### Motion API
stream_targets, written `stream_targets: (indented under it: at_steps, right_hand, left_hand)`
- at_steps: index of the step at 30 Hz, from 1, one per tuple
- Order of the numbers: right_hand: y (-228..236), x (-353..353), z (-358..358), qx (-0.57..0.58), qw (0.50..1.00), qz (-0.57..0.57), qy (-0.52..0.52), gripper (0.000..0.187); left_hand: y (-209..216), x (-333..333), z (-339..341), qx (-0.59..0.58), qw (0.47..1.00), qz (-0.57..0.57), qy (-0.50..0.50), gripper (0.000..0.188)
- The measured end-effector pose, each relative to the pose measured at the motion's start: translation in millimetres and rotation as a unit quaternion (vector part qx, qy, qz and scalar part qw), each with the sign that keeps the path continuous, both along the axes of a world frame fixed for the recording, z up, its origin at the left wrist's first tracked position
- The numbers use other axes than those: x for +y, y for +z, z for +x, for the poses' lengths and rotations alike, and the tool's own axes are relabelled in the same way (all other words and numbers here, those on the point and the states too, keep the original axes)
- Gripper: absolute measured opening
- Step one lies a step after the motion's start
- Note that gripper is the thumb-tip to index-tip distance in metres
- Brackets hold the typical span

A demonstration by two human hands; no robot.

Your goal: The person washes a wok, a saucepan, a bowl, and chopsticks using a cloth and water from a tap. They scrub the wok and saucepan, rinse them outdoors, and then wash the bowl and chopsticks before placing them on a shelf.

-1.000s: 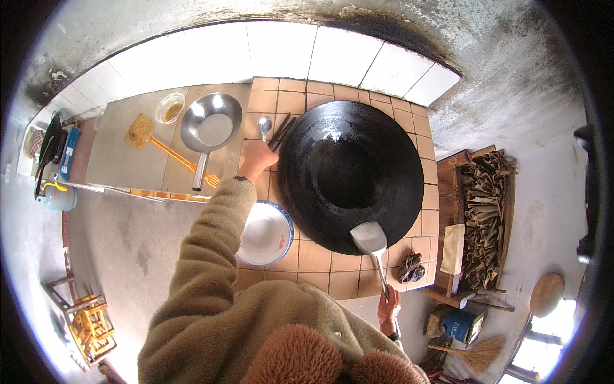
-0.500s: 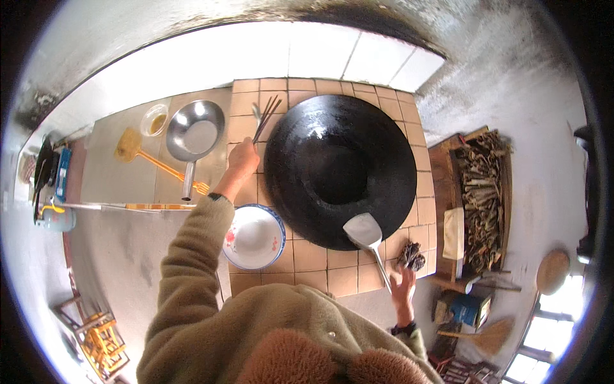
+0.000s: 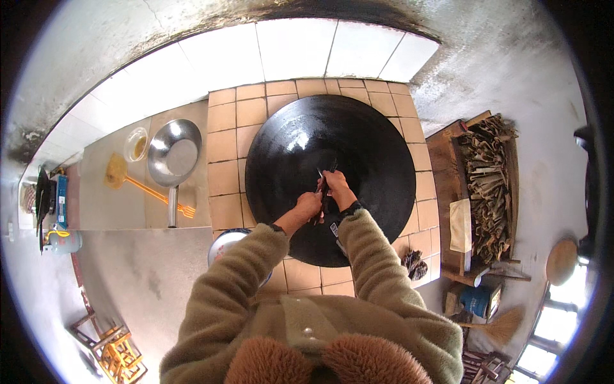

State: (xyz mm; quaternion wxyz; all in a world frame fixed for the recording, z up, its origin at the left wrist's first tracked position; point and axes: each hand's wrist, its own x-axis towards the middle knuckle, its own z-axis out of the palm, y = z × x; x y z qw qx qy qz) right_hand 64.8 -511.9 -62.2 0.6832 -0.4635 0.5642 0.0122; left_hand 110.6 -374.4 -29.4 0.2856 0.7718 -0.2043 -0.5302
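Note:
Both hands meet above the middle of a large black wok (image 3: pixel 281 153) set into a tiled stove. My left hand (image 3: pixel 309 204) is closed around dark chopsticks (image 3: pixel 324 189). My right hand (image 3: pixel 338 184), a little farther in, is also closed on them. A thin shiny tip shows beside the fingers; its kind is too small to tell. Part of a pale spatula (image 3: pixel 336 229) shows in the wok beside my right wrist, the rest hidden by the sleeve. At my left forearm, a white bowl with a blue rim (image 3: pixel 225 242) is partly covered by the sleeve.
On the left counter lie a small steel wok with a handle (image 3: pixel 174 153), an orange spatula (image 3: pixel 117 170) and a clear bowl with yellowish contents (image 3: pixel 136 144). A dark crumpled bundle (image 3: pixel 414 264) sits at the stove's right corner. Firewood (image 3: pixel 491 185) is stacked farther right.
My left hand has brought the chopsticks from the wok's left side to over its middle. My right hand has moved from the stove's near right corner to join it and closed on them.

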Motion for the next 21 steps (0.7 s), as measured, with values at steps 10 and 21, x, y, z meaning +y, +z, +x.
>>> stream_targets:
  at_steps: [10,21]
  right_hand:
    - [-67.4,-28.1,-0.7,0.209,0.899,-0.324,0.209,0.07]
    - [-49.2,-32.7,18.4,-0.268,0.943,-0.187,0.058,0.024]
  left_hand:
    - [45.5,-18.2,73.7,-0.199,0.979,0.024,-0.031,0.075]
    - [6.7,-23.2,125.2,0.101,0.884,-0.235,0.392,0.013]
